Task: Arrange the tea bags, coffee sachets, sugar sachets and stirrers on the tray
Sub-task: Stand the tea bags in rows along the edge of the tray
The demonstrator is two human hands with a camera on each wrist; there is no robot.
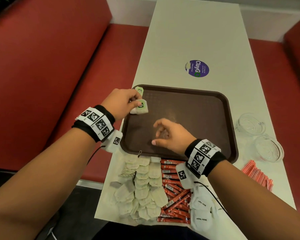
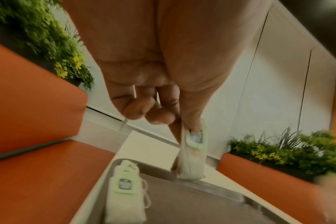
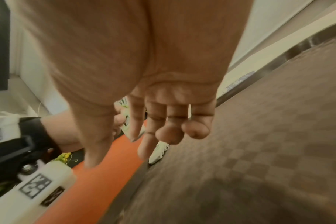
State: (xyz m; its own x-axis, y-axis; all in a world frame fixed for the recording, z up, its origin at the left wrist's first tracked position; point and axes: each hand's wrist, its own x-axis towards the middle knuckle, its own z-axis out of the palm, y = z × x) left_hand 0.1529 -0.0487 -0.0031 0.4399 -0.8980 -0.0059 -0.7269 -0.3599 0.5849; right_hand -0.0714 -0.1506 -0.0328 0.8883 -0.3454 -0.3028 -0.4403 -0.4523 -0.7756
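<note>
Left hand (image 1: 121, 101) pinches a tea bag (image 1: 139, 106) by its top between thumb and fingers; bag hangs over the far-left part of the brown tray (image 1: 197, 101), above the surface, not touching it in the left wrist view. Right hand (image 1: 170, 134) hovers over the tray's middle, holding nothing, fingers loosely curled, thumb apart from them. Blur in both wrist views.

One tea bag with a green tag (image 1: 139, 90) already lies in the tray's far-left corner against the rim, string loose beside it.

Supplies on the white table (image 1: 189, 32), near side of the tray:
- pile of tea bags (image 1: 142, 186), left, overlapping rows
- red coffee sachets (image 1: 174, 196) just right of them, some stacked crosswise
- white sugar sachets (image 1: 202, 205) right of those, partly under the right wrist band
- orange stirrers (image 1: 257, 175), loose bundle near the table's right edge, well apart from the rest

Two clear glass bowls (image 1: 251, 124) sit right of the tray, one behind the other. Round purple sticker (image 1: 197, 68) on the table beyond the tray. Red bench seats on both sides.
</note>
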